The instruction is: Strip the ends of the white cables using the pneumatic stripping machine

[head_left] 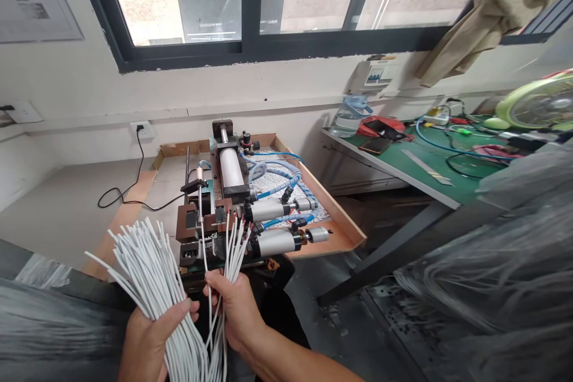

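Observation:
A thick bundle of white cables (152, 268) is gripped in my left hand (154, 334), its cut ends fanning up and to the left. My right hand (235, 304) holds a smaller bunch of white cables (235, 250), some with reddish tips. Between thumb and fingertips it also pinches one single white cable (205, 250), which runs straight up to the front of a pneumatic machine (201, 215). Whether that cable's end sits inside the machine I cannot tell. Silver air cylinders (273, 242) lie just beyond the smaller bunch.
The machine stands in a shallow wooden tray (331, 209) with blue air hoses (295, 176). A black power cord (120, 194) crosses the left table. To the right, a green-topped table (403, 167) carries a water jug (351, 116), a ruler (427, 167) and a fan (537, 101). Plastic-wrapped cable bundles (505, 286) flank me.

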Available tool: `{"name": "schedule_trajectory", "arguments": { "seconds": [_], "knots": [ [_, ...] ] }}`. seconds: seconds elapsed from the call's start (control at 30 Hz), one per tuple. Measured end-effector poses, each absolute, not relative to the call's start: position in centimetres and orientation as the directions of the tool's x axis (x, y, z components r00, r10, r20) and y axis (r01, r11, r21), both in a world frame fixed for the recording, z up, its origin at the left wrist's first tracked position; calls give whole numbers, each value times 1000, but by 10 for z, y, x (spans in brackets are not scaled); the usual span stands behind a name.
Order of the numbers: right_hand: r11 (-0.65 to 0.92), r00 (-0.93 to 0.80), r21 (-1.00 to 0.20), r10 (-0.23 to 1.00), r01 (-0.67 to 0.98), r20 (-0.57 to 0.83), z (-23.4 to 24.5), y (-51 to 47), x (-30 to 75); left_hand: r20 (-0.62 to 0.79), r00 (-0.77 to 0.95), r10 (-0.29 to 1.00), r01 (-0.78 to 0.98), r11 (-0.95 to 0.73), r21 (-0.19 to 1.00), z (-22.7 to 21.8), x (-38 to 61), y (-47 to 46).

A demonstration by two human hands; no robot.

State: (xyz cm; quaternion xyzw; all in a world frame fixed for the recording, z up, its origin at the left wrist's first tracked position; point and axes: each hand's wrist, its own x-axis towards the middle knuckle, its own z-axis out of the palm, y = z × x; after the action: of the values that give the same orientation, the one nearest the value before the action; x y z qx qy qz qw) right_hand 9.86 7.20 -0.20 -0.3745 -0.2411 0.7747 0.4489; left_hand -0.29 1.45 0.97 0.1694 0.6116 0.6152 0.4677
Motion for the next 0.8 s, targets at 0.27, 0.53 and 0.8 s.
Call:
{"name": "schedule_trajectory", "arguments": {
  "seconds": [0.27,0.53,0.8],
  "knots": [
    [-511,-578,-759,786,-405,-221,-5,66,101,-350,-411,842,-391,184,902,15,0,16],
    [-400,-414,-788,887,-467,-205,-7,63,101,-372,-417,829,-433,179,884,15,-1,18],
    [-393,-433,-789,883,-473,-180,-12,64,100,-311,-427,849,-337,169,926,12,-4,19]
  ]
}}
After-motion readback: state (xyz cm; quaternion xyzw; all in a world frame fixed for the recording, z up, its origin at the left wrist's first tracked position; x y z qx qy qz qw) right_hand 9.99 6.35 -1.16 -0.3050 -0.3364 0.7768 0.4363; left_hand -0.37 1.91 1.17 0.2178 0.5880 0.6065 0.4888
